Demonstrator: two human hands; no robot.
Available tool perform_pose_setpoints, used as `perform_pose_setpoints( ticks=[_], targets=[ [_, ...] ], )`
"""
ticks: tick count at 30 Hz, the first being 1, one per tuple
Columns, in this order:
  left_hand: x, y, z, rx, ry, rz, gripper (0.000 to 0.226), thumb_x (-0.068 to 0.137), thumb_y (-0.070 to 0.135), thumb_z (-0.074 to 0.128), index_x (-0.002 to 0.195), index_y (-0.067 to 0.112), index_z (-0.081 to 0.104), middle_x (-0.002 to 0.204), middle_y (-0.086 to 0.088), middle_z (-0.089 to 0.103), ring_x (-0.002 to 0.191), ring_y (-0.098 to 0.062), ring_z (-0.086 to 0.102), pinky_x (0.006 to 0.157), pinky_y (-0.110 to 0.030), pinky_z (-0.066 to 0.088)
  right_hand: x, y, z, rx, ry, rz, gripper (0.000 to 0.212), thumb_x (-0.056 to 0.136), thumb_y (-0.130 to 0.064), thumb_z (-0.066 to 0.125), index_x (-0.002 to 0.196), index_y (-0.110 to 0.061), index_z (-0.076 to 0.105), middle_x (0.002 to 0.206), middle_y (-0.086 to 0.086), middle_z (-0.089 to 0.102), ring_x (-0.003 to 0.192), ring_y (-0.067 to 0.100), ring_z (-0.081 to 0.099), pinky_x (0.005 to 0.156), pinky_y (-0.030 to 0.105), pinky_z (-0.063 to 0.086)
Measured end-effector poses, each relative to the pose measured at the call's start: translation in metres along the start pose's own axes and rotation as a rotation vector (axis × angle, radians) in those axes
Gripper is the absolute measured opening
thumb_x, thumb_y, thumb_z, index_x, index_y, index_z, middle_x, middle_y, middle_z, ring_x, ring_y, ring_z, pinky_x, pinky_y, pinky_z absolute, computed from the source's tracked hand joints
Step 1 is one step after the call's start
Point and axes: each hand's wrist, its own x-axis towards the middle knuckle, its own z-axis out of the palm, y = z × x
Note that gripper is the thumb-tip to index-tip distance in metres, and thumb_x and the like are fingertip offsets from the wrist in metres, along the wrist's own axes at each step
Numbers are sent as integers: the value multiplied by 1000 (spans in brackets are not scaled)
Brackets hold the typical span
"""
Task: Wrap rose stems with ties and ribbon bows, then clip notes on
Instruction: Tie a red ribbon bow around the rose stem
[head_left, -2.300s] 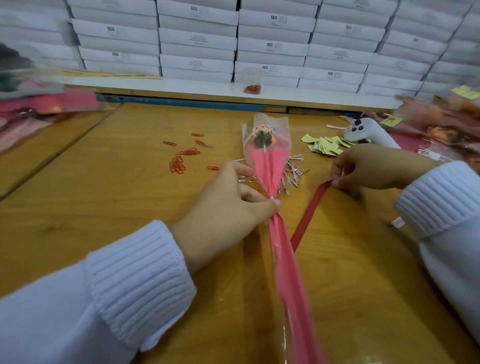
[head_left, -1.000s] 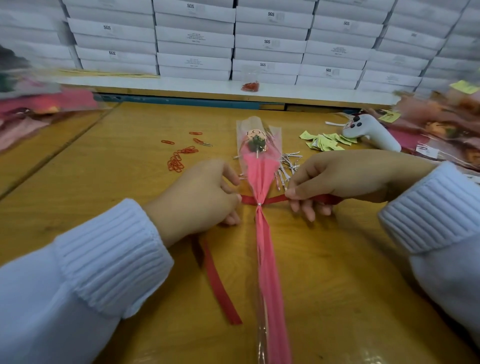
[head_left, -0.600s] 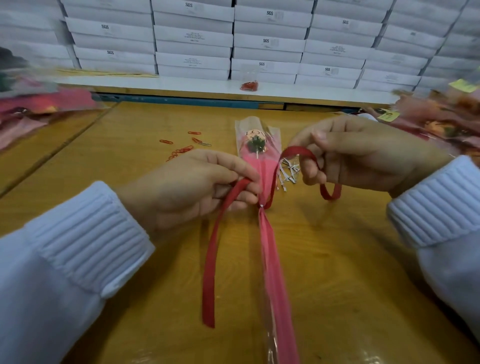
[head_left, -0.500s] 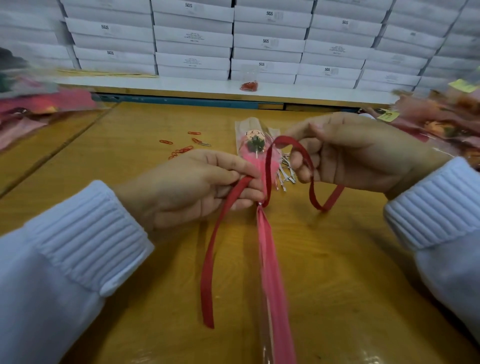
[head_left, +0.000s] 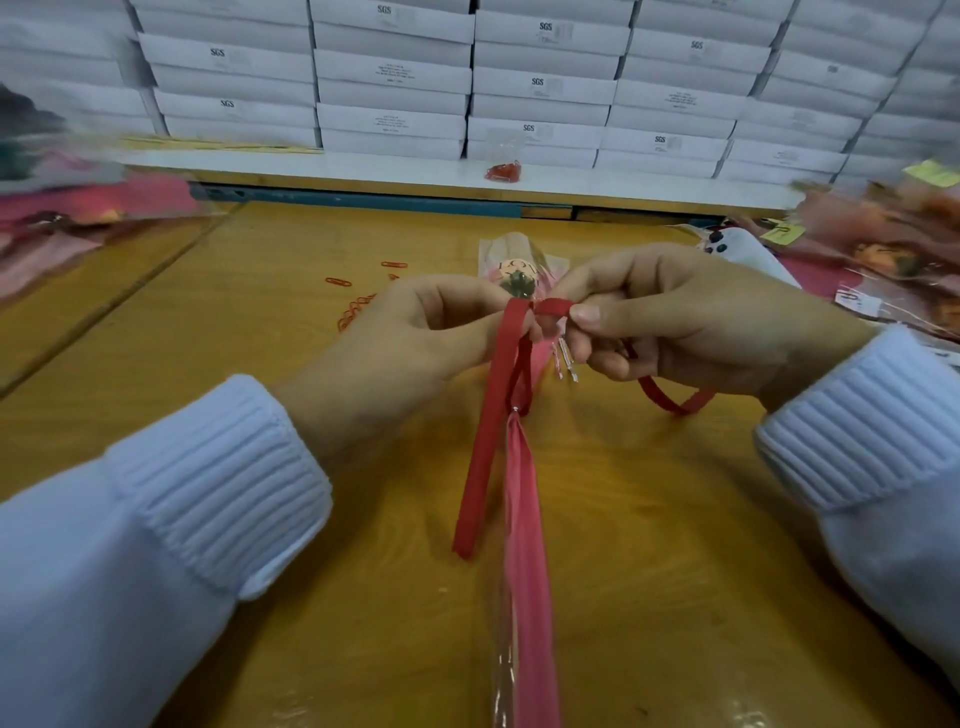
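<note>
Centrally, a single rose (head_left: 517, 283) lies on a wooden table (head_left: 675, 571). It is enclosed in a clear sleeve (head_left: 501, 675) with a pink liner, its head pointing away from the person. The sleeve is gathered tight at a thin tie (head_left: 515, 412).

A red ribbon (head_left: 491, 415) passes around that gathered point. The left hand (head_left: 415, 343) pinches the ribbon between thumb and curled fingers, just beside the rose head, and one tail runs back toward the person. The right hand (head_left: 691, 322) pinches a small ribbon loop between thumb and forefinger, its other fingers curled, with the second tail trailing beneath it.

Red paper clips (head_left: 356, 312) lie scattered beyond the left hand. On a white ledge (head_left: 363, 169) stands a small clear bag (head_left: 503, 166) holding red items too small to identify. Closed white boxes (head_left: 392, 73) are stacked behind it, their contents hidden. A blurred pile of wrapped roses (head_left: 893, 244) lies at the table's right edge.
</note>
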Motion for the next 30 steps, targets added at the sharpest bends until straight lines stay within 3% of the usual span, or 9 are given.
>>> perform_pose_setpoints(
  ticks=[3, 8, 12, 16, 19, 22, 24, 26, 30],
  targets=[
    [-1, -3, 0, -56, -62, 23, 13, 79, 27, 65, 77, 19, 75, 83, -6, 72, 86, -25, 69, 80, -31, 57, 0, -1, -2, -71, 80, 52, 16, 78, -13, 59, 90, -5, 64, 64, 3, 62, 48, 7, 50, 43, 14, 37],
    [-1, -2, -1, -328, -58, -14, 12, 79, 18, 64, 75, 13, 74, 74, -5, 69, 70, -18, 69, 71, -28, 56, -4, 0, -11, -240, 174, 176, 19, 76, -18, 65, 91, -7, 66, 63, 3, 63, 49, 6, 51, 44, 15, 40],
    [2, -5, -4, -194, 63, -56, 13, 77, 24, 63, 71, 18, 73, 66, -3, 66, 57, -14, 62, 58, -23, 55, -5, 7, -26, -729, 244, 412, 8, 89, -19, 62, 89, -22, 69, 57, -5, 64, 46, 2, 50, 46, 18, 39],
    [2, -7, -5, -113, 126, -86, 15, 77, 29, 63, 68, 21, 73, 63, -2, 65, 52, -11, 58, 51, -21, 50, -6, 13, -42, -1101, 336, 605, 19, 93, -36, 56, 86, -23, 69, 64, -9, 66, 69, 6, 56, 70, 28, 41],
    [4, -9, -3, 37, 183, -103, 19, 86, 24, 62, 70, 21, 72, 60, -1, 65, 50, -10, 57, 46, -20, 48, -7, 10, -41, -1240, 497, 465, 23, 96, -32, 51, 101, -16, 67, 87, -5, 64, 82, 14, 58, 78, 32, 46],
    [3, -8, 2, 180, 199, -48, 19, 93, 16, 57, 79, 8, 68, 56, 1, 64, 48, -9, 57, 45, -17, 45, -3, -6, -14, -832, 578, 168, 26, 95, -35, 51, 86, -16, 66, 82, -2, 68, 75, 12, 62, 70, 28, 48],
    [2, -8, 5, 230, 186, -10, 18, 93, 13, 56, 80, 6, 66, 54, 5, 63, 47, -7, 57, 46, -16, 45, 0, -17, 13, -439, 394, 118, 37, 85, -47, 54, 82, -12, 64, 77, 2, 72, 70, 12, 65, 65, 25, 54],
    [1, -9, 6, 254, 187, 8, 17, 93, 12, 56, 81, 6, 66, 52, 6, 63, 47, -7, 57, 47, -16, 46, 2, -20, 33, -335, 244, 142, 50, 68, -52, 62, 89, -6, 61, 78, 4, 73, 73, 13, 70, 64, 21, 56],
    [1, -9, 7, 238, 184, 7, 14, 91, 11, 58, 82, 7, 66, 61, 0, 67, 53, -12, 61, 51, -19, 49, 6, -13, 38, -264, 214, 104, 15, 79, -4, 69, 86, -8, 56, 71, 5, 72, 71, 14, 71, 64, 21, 57]
  ],
)
